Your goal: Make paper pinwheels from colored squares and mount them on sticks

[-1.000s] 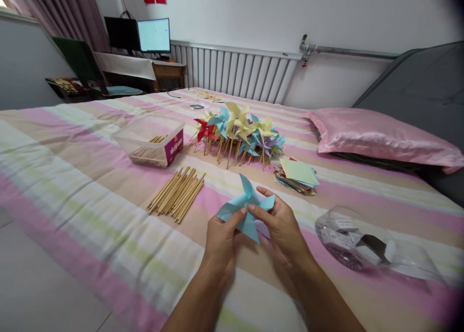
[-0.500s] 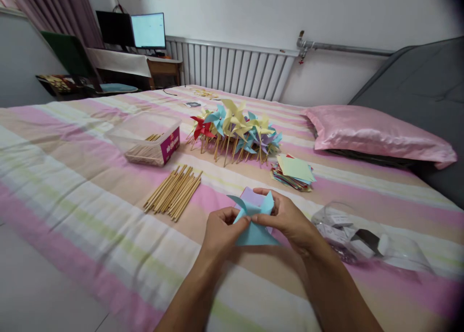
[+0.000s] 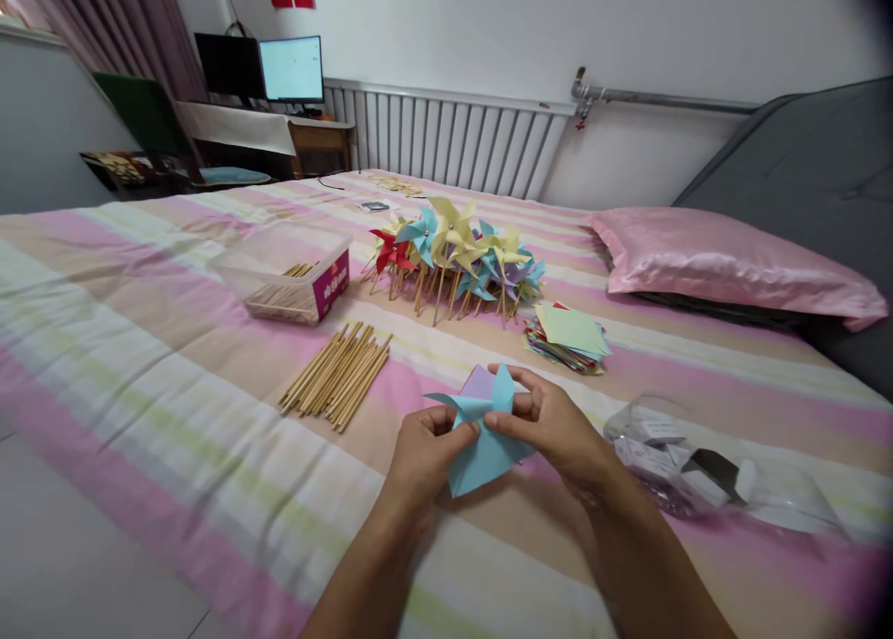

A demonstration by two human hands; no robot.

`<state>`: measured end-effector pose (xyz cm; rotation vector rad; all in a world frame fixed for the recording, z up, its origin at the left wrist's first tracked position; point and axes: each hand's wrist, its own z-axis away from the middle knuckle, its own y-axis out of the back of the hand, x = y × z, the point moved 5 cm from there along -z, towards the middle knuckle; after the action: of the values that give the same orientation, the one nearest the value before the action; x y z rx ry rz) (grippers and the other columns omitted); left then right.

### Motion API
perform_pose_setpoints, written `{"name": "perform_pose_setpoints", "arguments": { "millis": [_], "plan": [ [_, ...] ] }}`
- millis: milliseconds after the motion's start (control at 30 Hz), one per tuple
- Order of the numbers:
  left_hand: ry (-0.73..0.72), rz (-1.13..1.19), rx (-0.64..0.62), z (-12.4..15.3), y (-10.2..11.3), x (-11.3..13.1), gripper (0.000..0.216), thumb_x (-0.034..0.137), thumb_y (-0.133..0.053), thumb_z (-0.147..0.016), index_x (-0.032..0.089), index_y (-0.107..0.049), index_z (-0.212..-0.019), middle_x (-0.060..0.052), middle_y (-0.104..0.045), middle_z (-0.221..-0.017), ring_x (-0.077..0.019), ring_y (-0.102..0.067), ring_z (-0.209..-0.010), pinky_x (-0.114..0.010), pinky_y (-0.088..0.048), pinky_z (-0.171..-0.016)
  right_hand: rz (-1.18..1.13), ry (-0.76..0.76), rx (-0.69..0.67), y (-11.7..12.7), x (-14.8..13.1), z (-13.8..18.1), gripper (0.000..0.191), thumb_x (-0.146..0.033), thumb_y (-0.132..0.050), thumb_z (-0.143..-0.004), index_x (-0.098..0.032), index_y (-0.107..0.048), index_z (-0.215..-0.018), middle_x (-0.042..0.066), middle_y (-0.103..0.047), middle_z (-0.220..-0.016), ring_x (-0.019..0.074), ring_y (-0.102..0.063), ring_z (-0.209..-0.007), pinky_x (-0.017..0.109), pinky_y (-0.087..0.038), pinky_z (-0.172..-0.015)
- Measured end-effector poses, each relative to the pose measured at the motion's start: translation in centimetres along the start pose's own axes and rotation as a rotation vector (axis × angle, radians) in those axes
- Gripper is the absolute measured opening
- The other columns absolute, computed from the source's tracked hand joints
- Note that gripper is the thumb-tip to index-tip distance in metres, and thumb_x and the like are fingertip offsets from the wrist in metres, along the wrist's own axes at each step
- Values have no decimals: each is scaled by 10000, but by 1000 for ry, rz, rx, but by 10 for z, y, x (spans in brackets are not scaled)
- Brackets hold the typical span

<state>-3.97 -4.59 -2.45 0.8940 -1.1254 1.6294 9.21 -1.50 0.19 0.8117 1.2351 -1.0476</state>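
A light-blue paper pinwheel piece (image 3: 486,459), partly folded with its upper corners bent up, is held between both hands. My left hand (image 3: 427,453) pinches its left side, thumb near the middle. From the right, my right hand (image 3: 551,420) grips it with the thumb at the centre and the fingers behind. A purple paper (image 3: 478,383) shows just behind the blue one; whether it is held or lies on the bed cannot be made out. To the left lies a bundle of thin wooden sticks (image 3: 337,376). Finished pinwheels (image 3: 453,248) stand beyond the hands.
A clear plastic box (image 3: 283,272) with more sticks is at the left. Right of centre sits a stack of coloured paper squares (image 3: 568,335). Clear containers (image 3: 676,462) with small parts are near my right forearm. A pink pillow (image 3: 726,258) rests on the striped bed (image 3: 230,434).
The blue paper has turned in my hands, its lower edge now slanting with the left corner lower. Both hands keep their hold. The camera view has tilted slightly upward.
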Motion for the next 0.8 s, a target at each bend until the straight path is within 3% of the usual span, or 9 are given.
{"name": "perform_pose_setpoints", "arguments": {
  "millis": [233, 433, 533, 633, 700, 800],
  "plan": [
    [17, -43, -24, -1, -1, -2, 259, 323, -709, -525, 140, -525, -531, 21, -482, -504, -75, -395, -456, -215, -271, -472, 51, 31, 130, 13, -4, 0, 684, -345, -791, -619, -135, -521, -1212, -54, -623, -565, 96, -511, -501, 216, -393, -524],
    [34, -56, -31, 0, -2, -3, 247, 319, -701, -527, 135, -537, -529, 30, -463, -484, -65, -375, -436, -206, -245, -455, 28, 81, 278, 23, -11, 3, 672, -372, -804, -602, -124, -566, -1179, 11, -695, -640, 115, -549, -548, 245, -443, -563],
    [45, -1, -3, -1, 0, -4, 241, 302, -722, -514, 121, -566, -543, 19, -490, -487, -72, -403, -438, -206, -262, -455, -7, 199, 426, 29, -19, 7, 592, -370, -795, -622, -143, -592, -1130, 42, -725, -733, 147, -627, -645, 244, -470, -580],
    [55, 140, 69, -3, 6, -5, 240, 280, -746, -506, 113, -592, -581, 10, -527, -500, -84, -442, -454, -206, -305, -466, 12, 382, 565, 34, -30, 18, 416, -332, -769, -673, -183, -629, -1035, 5, -707, -703, 131, -648, -643, 211, -472, -562],
    [55, 252, 99, -4, 9, -4, 231, 257, -756, -513, 111, -601, -604, 5, -555, -520, -88, -469, -471, -206, -339, -480, 79, 417, 460, 28, -37, 23, 291, -311, -739, -712, -197, -653, -966, -24, -674, -617, 109, -622, -547, 199, -467, -522],
    [29, 371, 94, -5, 11, -2, 204, 222, -761, -537, 105, -626, -636, -7, -600, -569, -99, -516, -517, -211, -393, -522, 267, 300, 47, 5, -35, 27, 185, -252, -689, -754, -211, -692, -934, -20, -677, -598, 113, -619, -513, 205, -474, -506]
  ]
}}
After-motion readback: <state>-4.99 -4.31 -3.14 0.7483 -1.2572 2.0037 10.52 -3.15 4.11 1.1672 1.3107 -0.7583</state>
